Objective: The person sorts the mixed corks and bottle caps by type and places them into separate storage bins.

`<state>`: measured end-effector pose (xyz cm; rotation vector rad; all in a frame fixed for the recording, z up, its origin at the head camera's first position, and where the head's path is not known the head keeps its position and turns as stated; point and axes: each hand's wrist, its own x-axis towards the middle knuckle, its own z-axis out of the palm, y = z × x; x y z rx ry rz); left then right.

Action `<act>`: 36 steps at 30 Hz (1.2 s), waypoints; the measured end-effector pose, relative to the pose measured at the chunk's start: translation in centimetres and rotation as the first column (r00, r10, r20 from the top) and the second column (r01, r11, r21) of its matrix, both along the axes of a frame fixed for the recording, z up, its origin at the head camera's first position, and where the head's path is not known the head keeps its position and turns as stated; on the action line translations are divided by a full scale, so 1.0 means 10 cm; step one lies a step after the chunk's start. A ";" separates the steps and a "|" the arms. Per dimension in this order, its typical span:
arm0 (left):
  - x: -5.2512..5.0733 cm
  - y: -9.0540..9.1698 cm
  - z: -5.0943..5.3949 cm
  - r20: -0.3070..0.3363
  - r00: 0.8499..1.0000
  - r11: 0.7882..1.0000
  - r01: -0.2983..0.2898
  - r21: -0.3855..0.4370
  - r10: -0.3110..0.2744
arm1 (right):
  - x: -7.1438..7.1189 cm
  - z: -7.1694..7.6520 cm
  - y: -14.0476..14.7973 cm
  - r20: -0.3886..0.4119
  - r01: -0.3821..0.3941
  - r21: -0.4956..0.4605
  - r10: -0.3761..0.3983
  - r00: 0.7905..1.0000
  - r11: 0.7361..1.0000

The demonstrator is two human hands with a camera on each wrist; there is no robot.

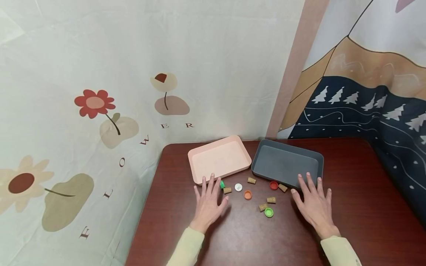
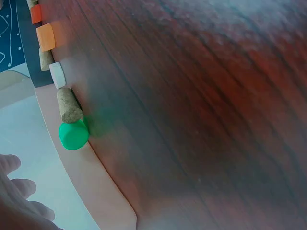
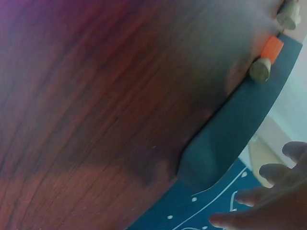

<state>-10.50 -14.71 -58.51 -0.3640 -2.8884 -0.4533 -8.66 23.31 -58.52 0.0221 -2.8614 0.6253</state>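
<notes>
Right hand point(image 3: 278, 202) near dark tray point(image 3: 228, 132), red-orange cap point(image 3: 272, 48) beside cork point(image 3: 260, 71)

A cloth-screened nook; flower-printed fabric point(image 1: 133, 70) hangs behind a wood-grained table point(image 1: 243, 238).

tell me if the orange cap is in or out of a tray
Out: the orange cap lies on the tabletop, outside both the pink tray and the gray tray.

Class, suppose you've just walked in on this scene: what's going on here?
A person's left hand is spread at the near edge of the pink tray, the right hand at the dark gray tray; neither holds anything. Five corks and five small round caps lie loose on the table, mostly between the hands. Whether either hand touches its tray is hard to tell.
</notes>
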 end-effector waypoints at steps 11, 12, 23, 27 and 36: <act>0.00 0.06 -0.01 0.017 1.000 1.000 0.004 0.015 -0.005 | -0.14 0.02 0.31 0.062 0.103 -0.047 -0.100 0.993 0.994; 0.01 0.07 -0.01 0.020 1.000 1.000 0.005 0.017 -0.005 | -0.15 0.02 0.34 0.073 0.114 -0.053 -0.110 0.991 0.992; 0.07 0.15 -0.07 0.000 0.999 0.998 0.034 0.044 -0.034 | -0.30 -0.03 0.56 0.209 0.165 -0.080 -0.145 0.967 0.983; 0.09 0.18 -0.08 -0.013 0.999 0.998 0.040 0.055 -0.039 | -0.33 -0.07 0.55 0.238 0.159 -0.073 -0.138 0.961 0.985; 0.10 0.20 -0.07 -0.006 0.999 0.997 0.043 0.070 -0.042 | -0.38 -0.11 0.53 0.199 0.092 -0.045 -0.082 0.977 0.995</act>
